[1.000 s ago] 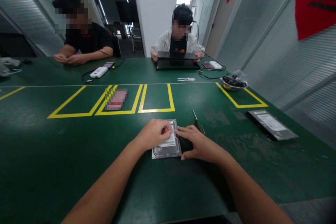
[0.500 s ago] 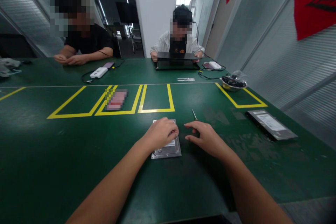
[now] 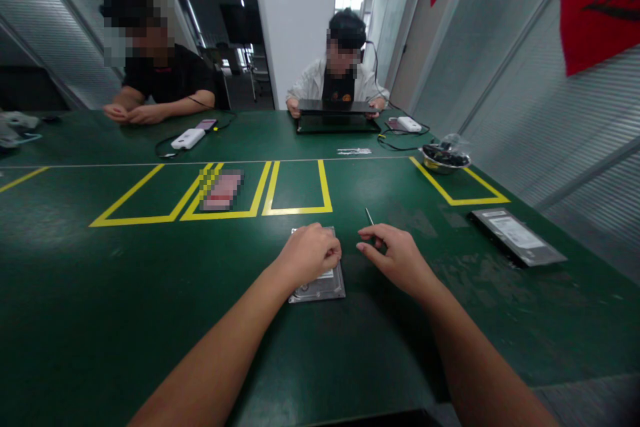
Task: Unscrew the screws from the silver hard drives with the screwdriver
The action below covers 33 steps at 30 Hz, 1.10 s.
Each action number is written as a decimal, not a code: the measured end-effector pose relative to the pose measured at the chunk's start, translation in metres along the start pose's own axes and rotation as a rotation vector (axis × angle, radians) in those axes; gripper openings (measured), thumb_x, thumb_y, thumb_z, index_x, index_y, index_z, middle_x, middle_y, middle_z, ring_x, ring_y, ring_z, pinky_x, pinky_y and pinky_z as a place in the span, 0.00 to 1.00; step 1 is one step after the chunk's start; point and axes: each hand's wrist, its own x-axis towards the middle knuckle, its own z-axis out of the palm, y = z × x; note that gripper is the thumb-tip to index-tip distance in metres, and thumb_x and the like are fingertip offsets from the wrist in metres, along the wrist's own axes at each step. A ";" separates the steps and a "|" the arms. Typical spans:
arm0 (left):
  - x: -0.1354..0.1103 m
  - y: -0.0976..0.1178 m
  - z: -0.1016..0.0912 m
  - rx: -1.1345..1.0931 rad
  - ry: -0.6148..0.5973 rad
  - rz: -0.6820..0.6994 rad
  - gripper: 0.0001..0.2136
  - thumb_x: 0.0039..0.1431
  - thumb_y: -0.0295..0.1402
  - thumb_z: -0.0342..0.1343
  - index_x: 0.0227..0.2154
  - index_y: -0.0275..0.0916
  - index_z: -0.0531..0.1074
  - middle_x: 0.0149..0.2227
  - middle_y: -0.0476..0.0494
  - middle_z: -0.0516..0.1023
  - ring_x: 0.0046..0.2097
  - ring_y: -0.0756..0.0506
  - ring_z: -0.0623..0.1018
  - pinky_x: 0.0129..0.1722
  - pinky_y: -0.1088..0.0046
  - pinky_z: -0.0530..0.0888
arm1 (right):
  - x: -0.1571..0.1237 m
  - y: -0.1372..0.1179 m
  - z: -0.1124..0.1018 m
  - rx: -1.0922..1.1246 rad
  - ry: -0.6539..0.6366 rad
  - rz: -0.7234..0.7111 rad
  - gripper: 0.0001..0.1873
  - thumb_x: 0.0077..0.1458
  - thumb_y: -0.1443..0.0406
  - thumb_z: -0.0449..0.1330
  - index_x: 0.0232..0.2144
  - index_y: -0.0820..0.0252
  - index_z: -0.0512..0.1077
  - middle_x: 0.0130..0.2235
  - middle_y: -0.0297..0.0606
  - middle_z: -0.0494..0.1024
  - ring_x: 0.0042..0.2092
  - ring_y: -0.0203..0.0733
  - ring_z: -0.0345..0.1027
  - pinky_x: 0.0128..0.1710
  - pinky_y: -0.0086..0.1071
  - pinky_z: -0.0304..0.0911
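Head view: left hand curled over a hard drive, right hand poised at a screwdriver, green table.
Left to right: pink item, pixelated, in a yellow tape frame (image 3: 220,216) toward the surface's far edge. Left hand (image 3: 311,255) palm down, wrist angled inward, fingers bent in toward the thumb; can't tell if it pinches anything. Hard drive (image 3: 327,287) under it, flat, mid-surface toward the near edge of the table (image 3: 150,300), long axis running near edge to far edge. Right hand (image 3: 395,252) half-curled, thumb and forefinger slightly parted, pointing left; grip can't be told. Screwdriver (image 3: 369,216) shaft shows beyond it, tip toward the far edge, leaning left, handle hidden. Second drive (image 3: 517,238) flat near the right edge, long axis slanting.
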 end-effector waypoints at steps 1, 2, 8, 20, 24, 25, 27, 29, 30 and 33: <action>0.000 0.000 0.000 -0.006 0.000 -0.004 0.07 0.55 0.30 0.55 0.27 0.41 0.77 0.29 0.44 0.77 0.34 0.44 0.71 0.36 0.68 0.68 | 0.000 0.000 0.000 -0.004 0.004 -0.002 0.11 0.56 0.61 0.60 0.41 0.58 0.74 0.38 0.37 0.78 0.35 0.37 0.68 0.36 0.31 0.62; 0.000 0.001 -0.001 -0.017 0.005 -0.010 0.06 0.54 0.30 0.55 0.26 0.41 0.77 0.29 0.44 0.77 0.34 0.44 0.71 0.36 0.68 0.68 | 0.000 0.001 0.000 -0.010 0.010 -0.004 0.11 0.56 0.61 0.60 0.41 0.58 0.74 0.38 0.37 0.78 0.35 0.37 0.68 0.37 0.31 0.62; 0.003 0.002 0.000 -0.092 0.040 -0.084 0.06 0.49 0.28 0.57 0.22 0.42 0.77 0.25 0.45 0.77 0.32 0.43 0.72 0.31 0.69 0.67 | 0.001 0.004 0.000 -0.109 0.051 0.032 0.10 0.57 0.61 0.58 0.40 0.59 0.74 0.37 0.39 0.78 0.38 0.41 0.70 0.40 0.34 0.63; 0.005 -0.008 0.001 -0.275 -0.058 -0.216 0.04 0.48 0.30 0.61 0.26 0.43 0.80 0.26 0.50 0.80 0.29 0.48 0.75 0.28 0.74 0.65 | -0.003 0.014 0.006 -0.333 -0.001 0.225 0.15 0.57 0.58 0.57 0.44 0.59 0.71 0.44 0.46 0.71 0.46 0.49 0.67 0.46 0.41 0.63; -0.004 -0.009 -0.003 -0.271 -0.007 -0.169 0.04 0.53 0.30 0.59 0.28 0.43 0.79 0.28 0.50 0.79 0.32 0.48 0.75 0.32 0.73 0.67 | -0.005 0.012 0.007 -0.405 -0.041 0.286 0.16 0.56 0.59 0.57 0.46 0.58 0.67 0.44 0.46 0.70 0.45 0.51 0.67 0.43 0.41 0.64; -0.007 -0.008 -0.004 -0.257 0.013 -0.155 0.05 0.54 0.30 0.58 0.30 0.43 0.79 0.30 0.49 0.79 0.33 0.47 0.75 0.34 0.72 0.67 | -0.005 0.011 0.007 -0.422 -0.054 0.299 0.16 0.56 0.60 0.57 0.46 0.58 0.67 0.44 0.47 0.70 0.45 0.51 0.67 0.41 0.40 0.64; -0.014 -0.007 -0.006 -0.226 0.046 -0.129 0.06 0.57 0.29 0.56 0.32 0.42 0.78 0.33 0.48 0.79 0.37 0.46 0.76 0.38 0.70 0.68 | -0.005 0.009 0.008 -0.450 -0.084 0.321 0.15 0.56 0.60 0.56 0.46 0.58 0.65 0.44 0.47 0.70 0.45 0.52 0.68 0.39 0.40 0.64; -0.020 -0.006 -0.007 -0.209 0.071 -0.101 0.06 0.59 0.30 0.55 0.34 0.41 0.77 0.36 0.47 0.79 0.40 0.44 0.76 0.41 0.67 0.69 | -0.006 0.007 0.008 -0.466 -0.115 0.333 0.14 0.57 0.61 0.55 0.46 0.59 0.63 0.44 0.48 0.70 0.46 0.53 0.68 0.38 0.40 0.63; -0.023 -0.005 -0.007 -0.206 0.080 -0.086 0.06 0.60 0.31 0.54 0.34 0.41 0.77 0.37 0.46 0.79 0.41 0.44 0.75 0.42 0.67 0.69 | -0.005 0.007 0.008 -0.474 -0.127 0.339 0.14 0.57 0.62 0.54 0.45 0.59 0.63 0.44 0.49 0.71 0.46 0.54 0.69 0.38 0.40 0.63; -0.031 -0.003 -0.007 -0.197 0.085 -0.044 0.08 0.63 0.34 0.52 0.37 0.40 0.76 0.39 0.45 0.79 0.43 0.44 0.75 0.45 0.65 0.70 | -0.005 0.004 0.008 -0.492 -0.151 0.363 0.13 0.58 0.62 0.53 0.45 0.59 0.62 0.43 0.49 0.72 0.44 0.54 0.70 0.36 0.39 0.62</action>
